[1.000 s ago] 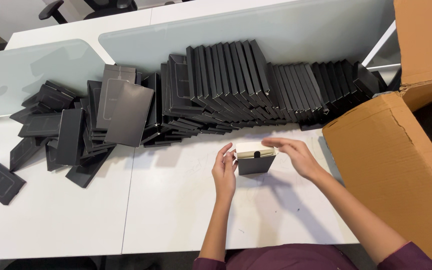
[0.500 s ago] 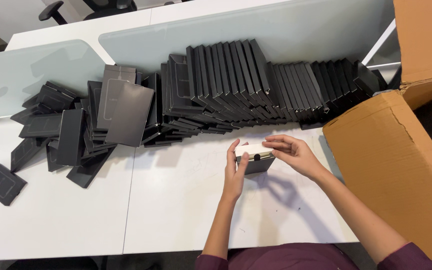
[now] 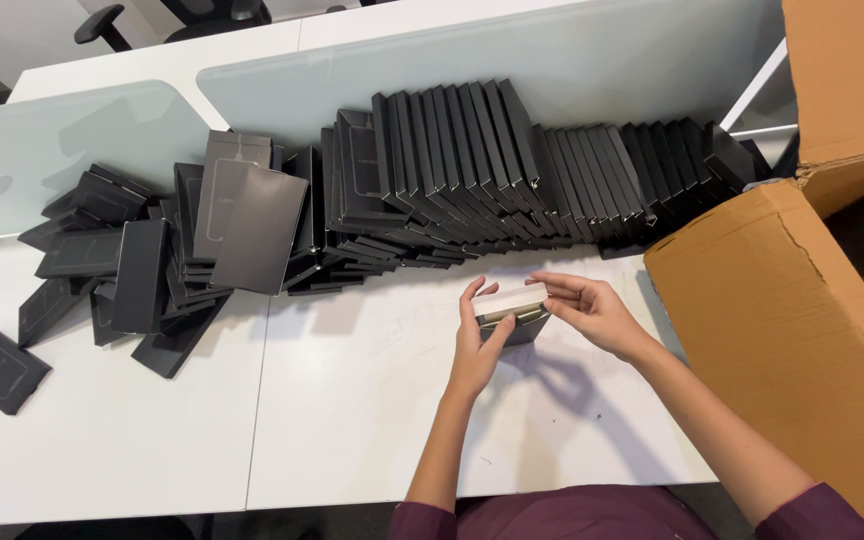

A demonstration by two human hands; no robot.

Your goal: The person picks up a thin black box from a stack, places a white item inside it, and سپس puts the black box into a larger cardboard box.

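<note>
A: Far left, at nine o'clock, a loose flat black box (image 3: pixel 0 370) lies alone on the white desk (image 3: pixel 352 420), then a tumbled heap of black boxes (image 3: pixel 152 270) against the frosted divider (image 3: pixel 72 140)

B: And the tidy part?

A: At twelve o'clock, a long leaning row of black boxes (image 3: pixel 512 160) standing on edge. Centre now: the left hand (image 3: pixel 477 345) is partly curled, thumb and fingers pinching the near-left corner of a small box with a pale top (image 3: pixel 512 312), held just above the desk

B: The other hand?

A: The right hand (image 3: pixel 592 312) has fingers stretched over the box's top edge, thumb beneath, closed on it. I'd judge the box is being closed or squared up; next calls for firm pressure along that edge. At three o'clock, an open cardboard carton (image 3: pixel 792 330)
</note>
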